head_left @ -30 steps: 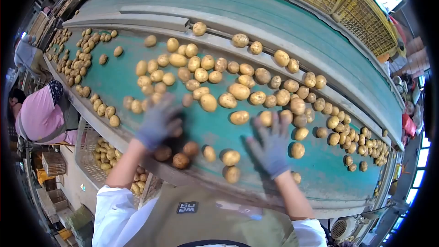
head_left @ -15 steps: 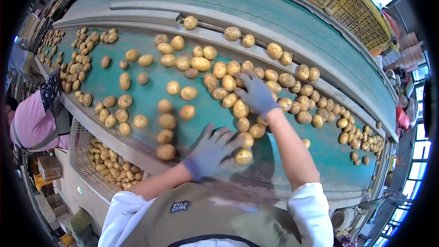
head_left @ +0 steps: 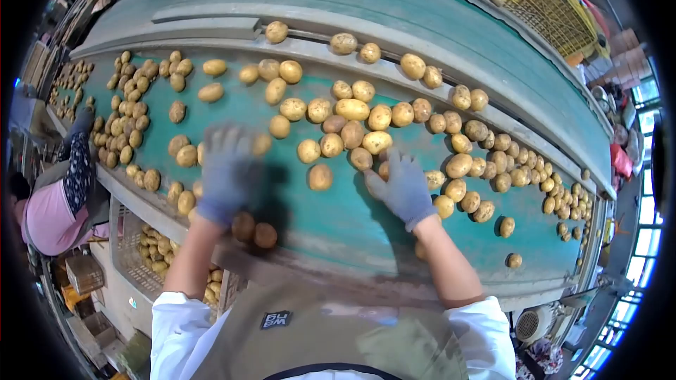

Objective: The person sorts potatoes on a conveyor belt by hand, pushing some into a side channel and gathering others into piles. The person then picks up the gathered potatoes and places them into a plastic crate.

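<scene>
Many potatoes (head_left: 352, 109) lie scattered over a green conveyor belt (head_left: 303, 214). My left hand (head_left: 229, 179), in a grey glove and slightly blurred, reaches over the near left part of the belt with its fingers stretched out. Potatoes show on both sides of it, and a pair of dark potatoes (head_left: 254, 231) lies just below its wrist. My right hand (head_left: 405, 188), gloved too, is open with the thumb apart from the fingers. Its fingertips are right at a potato (head_left: 384, 169) at the lower edge of the middle cluster, partly hidden by the hand.
Several potatoes rest along a metal ledge (head_left: 310, 41) beyond the belt. Under the near edge stands a crate (head_left: 130, 257) with potatoes inside. A person in pink (head_left: 55, 214) works at the far left. Yellow crates (head_left: 546, 3) stand at the back right.
My left hand has moved left and farther across the belt. My right hand has come back toward me, away from the upper cluster. Potatoes have shifted, with some on the right spread nearer.
</scene>
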A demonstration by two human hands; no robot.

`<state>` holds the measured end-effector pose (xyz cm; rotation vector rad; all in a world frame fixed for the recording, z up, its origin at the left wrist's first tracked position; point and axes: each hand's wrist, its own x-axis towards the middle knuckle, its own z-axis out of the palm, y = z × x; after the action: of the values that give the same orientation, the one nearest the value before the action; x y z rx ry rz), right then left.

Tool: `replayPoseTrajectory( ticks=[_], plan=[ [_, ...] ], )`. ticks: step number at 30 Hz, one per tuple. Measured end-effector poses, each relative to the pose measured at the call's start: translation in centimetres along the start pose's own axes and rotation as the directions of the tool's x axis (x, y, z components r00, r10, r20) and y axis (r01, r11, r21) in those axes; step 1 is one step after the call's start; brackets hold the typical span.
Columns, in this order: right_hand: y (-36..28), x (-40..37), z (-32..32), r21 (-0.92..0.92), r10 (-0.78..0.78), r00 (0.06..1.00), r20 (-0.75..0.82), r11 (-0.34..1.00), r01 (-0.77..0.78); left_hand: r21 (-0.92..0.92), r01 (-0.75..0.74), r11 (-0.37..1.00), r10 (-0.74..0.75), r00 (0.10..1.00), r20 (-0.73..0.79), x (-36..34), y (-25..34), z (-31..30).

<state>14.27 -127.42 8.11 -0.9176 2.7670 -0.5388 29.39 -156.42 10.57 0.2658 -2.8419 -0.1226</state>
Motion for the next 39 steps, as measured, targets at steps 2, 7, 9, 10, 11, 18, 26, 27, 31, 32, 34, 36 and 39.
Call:
replayPoseTrajectory(
  ticks=[2,7,9,10,11,18,26,27,31,32,34,36,39],
  plan=[
    [-1.4,-0.9,0.1,-0.039,-0.032,0.999,-0.019,0.999,0.031,-0.259,-0.132,0.957,0.141,0.990,0.016,3.4,2.5,-0.5],
    [-4.5,-0.4,2.2,-0.127,0.063,0.996,-0.059,0.989,-0.071,-0.511,-0.282,0.812,0.333,0.943,0.009,10.0,7.6,6.8],
    [-4.0,0.0,2.4,-0.116,0.084,0.992,-0.090,0.989,-0.094,-0.094,-0.330,0.939,0.343,0.890,0.302,11.1,9.6,5.8],
    [-4.0,-0.2,2.6,-0.088,0.089,0.991,-0.095,0.991,-0.098,-0.055,-0.371,0.927,0.374,0.908,0.190,10.5,9.1,6.6],
    [-4.1,-0.6,2.8,-0.056,0.099,0.990,-0.096,0.993,-0.104,-0.073,-0.398,0.914,0.405,0.893,0.196,10.1,8.3,6.7],
    [-6.8,1.3,3.7,0.114,0.192,0.981,-0.017,0.975,-0.189,-0.120,-0.487,0.865,0.497,0.802,0.332,9.2,4.9,6.6],
    [-10.6,1.7,5.6,0.305,0.175,0.978,-0.113,0.943,-0.134,-0.559,-0.199,0.805,0.478,0.776,0.412,8.1,-1.7,5.8],
    [-11.1,2.0,5.8,0.310,0.188,0.975,-0.122,0.940,-0.142,-0.558,-0.213,0.802,0.490,0.768,0.412,7.9,-2.5,5.9],
    [-12.8,3.1,6.8,0.581,0.302,0.953,0.006,0.775,-0.249,-0.541,-0.344,0.768,0.530,0.815,0.234,5.3,-5.8,4.8],
    [-13.0,3.1,7.0,0.733,0.294,0.954,0.054,0.637,-0.238,-0.517,-0.452,0.727,0.597,0.788,0.149,4.2,-6.3,4.2],
    [-13.7,2.8,7.3,0.860,0.328,0.939,0.099,0.448,-0.246,-0.488,-0.523,0.699,0.625,0.778,0.061,1.6,-6.7,3.7],
    [-14.6,2.4,6.8,0.970,0.333,0.925,0.182,0.092,-0.224,-0.461,-0.588,0.665,0.650,0.759,-0.031,-0.9,-7.4,2.9],
    [-15.8,1.2,6.1,0.987,0.369,0.916,0.156,-0.020,-0.160,-0.507,-0.649,0.567,0.771,0.634,0.051,-3.4,-9.2,1.8]
  ],
)
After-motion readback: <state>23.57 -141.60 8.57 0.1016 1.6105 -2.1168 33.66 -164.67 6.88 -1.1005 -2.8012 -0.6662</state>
